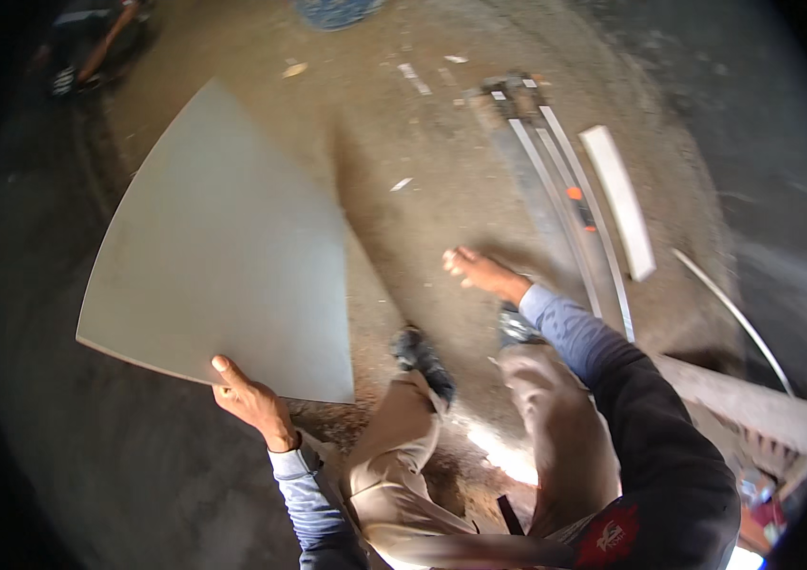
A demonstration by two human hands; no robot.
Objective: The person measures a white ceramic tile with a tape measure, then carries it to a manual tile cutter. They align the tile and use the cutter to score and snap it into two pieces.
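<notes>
In the head view my left hand [244, 391] is closed on the lower edge of a large, smooth grey-green panel [218, 237], its thumb on the top face. My right hand [475, 271] hangs over the floor to the right of the panel, fingers loosely bent and apart, holding nothing. Beyond it lie several long, narrow strips [560, 171] with white faces, and an orange-and-black tool [579, 209] rests among them.
My feet [422, 361] stand on a dusty concrete floor [384, 133]. A white board [617, 199] and a thin pale strip [736, 313] lie at right, above a wooden piece [765, 399]. A blue container [337, 9] and a dark object [90, 43] sit at the back.
</notes>
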